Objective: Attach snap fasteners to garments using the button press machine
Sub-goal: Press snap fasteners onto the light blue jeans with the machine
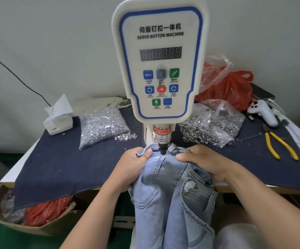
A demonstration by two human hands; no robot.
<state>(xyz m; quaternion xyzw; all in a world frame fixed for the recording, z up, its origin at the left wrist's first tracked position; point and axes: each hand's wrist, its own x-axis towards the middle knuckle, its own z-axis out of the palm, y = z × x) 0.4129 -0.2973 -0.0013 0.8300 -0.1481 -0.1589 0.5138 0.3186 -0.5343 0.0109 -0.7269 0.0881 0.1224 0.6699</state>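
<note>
**Jeans waistband held under the press head**

The button press machine (160, 58) rises just beyond both hands; its white panel reads "SERVO BUTTON MACHINE" under a line of Chinese characters, with a dark digit display and a blue "MENU" button. A red label on the ram just above the hands reads "WARNING" and partly "CARE OF … FINGER".

The light blue jeans (172, 191) lie with their long axis running from the press toward the person, waistband away, legs hanging off the near counter (73, 164) edge. The left hand (134, 164) pinches the waistband, thumb on top, just left of the ram tip. The right hand (204, 160) grips the bunched denim just right of it, thumb pressed on top.

Beyond the left hand lies a bag of silver studs (102, 126); beyond the right, a bag of ring fasteners (215, 126) and yellow-handled pliers (278, 144).
</note>
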